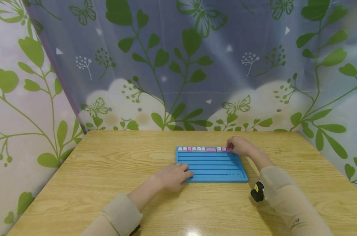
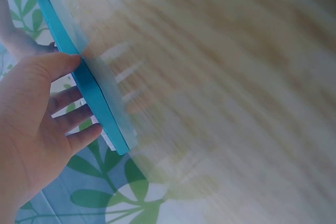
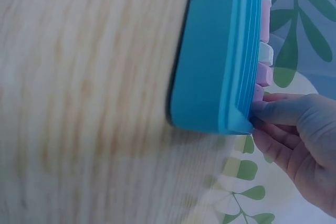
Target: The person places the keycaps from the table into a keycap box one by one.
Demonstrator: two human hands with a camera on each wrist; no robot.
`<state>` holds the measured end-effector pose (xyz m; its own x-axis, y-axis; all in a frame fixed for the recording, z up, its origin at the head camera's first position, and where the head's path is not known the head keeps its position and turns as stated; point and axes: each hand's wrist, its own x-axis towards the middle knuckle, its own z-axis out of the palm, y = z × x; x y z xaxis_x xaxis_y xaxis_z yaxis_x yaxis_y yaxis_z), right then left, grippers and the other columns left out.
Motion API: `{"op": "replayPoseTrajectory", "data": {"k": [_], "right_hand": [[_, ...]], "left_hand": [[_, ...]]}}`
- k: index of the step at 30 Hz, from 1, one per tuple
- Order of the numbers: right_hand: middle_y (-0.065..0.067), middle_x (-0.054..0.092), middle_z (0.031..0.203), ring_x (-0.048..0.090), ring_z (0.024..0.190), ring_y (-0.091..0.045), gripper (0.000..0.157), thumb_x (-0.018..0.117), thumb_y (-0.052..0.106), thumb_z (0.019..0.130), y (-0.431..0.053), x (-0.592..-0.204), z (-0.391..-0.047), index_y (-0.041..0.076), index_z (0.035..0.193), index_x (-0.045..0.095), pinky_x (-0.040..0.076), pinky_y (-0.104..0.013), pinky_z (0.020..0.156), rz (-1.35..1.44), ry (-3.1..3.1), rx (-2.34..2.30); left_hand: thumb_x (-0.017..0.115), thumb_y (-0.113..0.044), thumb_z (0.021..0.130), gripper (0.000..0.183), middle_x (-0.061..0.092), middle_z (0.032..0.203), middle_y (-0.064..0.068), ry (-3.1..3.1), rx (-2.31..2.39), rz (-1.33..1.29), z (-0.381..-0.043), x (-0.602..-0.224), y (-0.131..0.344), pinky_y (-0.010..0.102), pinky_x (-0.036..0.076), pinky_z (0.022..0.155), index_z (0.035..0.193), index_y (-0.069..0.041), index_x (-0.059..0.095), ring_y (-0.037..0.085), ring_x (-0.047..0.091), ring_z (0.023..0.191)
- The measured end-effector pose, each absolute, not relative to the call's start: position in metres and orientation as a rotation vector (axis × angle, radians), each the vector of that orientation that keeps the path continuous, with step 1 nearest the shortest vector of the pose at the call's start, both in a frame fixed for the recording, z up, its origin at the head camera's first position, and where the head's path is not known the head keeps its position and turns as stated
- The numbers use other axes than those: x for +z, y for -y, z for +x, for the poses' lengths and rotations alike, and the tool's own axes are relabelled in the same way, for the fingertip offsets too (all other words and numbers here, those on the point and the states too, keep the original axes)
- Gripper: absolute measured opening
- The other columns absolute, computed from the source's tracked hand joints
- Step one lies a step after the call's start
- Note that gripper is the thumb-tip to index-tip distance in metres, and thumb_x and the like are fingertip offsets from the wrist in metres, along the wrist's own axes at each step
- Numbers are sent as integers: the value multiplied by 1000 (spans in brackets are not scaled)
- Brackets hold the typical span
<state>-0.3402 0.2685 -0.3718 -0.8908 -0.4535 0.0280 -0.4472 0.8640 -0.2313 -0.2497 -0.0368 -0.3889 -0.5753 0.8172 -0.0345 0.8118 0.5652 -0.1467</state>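
Note:
A blue ridged tray (image 1: 212, 166) lies on the wooden table, with white and pink keycaps (image 1: 211, 149) in a row along its far edge. My left hand (image 1: 173, 177) holds the tray's near left corner; in the left wrist view the thumb lies on the edge of the tray (image 2: 93, 95) and the other fingers reach along its side. At the far right corner, my right hand (image 1: 240, 146) pinches a pink keycap (image 3: 258, 93) at the end of the row. Its fingertips partly hide that keycap.
The wooden table (image 1: 113, 164) extends around the tray. Behind it hangs a leaf-and-butterfly patterned cloth (image 1: 166, 72), which continues along both sides. A black wrist device (image 1: 257, 191) is on the right sleeve.

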Motion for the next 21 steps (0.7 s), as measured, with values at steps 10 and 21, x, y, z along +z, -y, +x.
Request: {"op": "replayPoseTrajectory", "data": {"k": [10, 21], "right_hand": [[-9, 61, 83, 55, 76, -22, 8, 61, -3, 84, -268, -371, -339, -2, 91, 65, 49, -38, 71, -667, -3006, -369], [-20, 61, 92, 59, 85, -34, 19, 61, -4, 81, -295, -369, -324, -10, 98, 62, 48, -46, 76, -651, -3025, -574]], "left_hand": [[56, -23, 92, 32, 49, 98, -1, 2742, 231, -1426, -249, -389, 36, 25, 42, 73, 124, -20, 56, 12, 44, 82], [56, -24, 93, 33, 49, 100, -1, 2769, 220, -1421, -249, -388, 36, 27, 43, 77, 125, -20, 55, 13, 45, 85]]}}
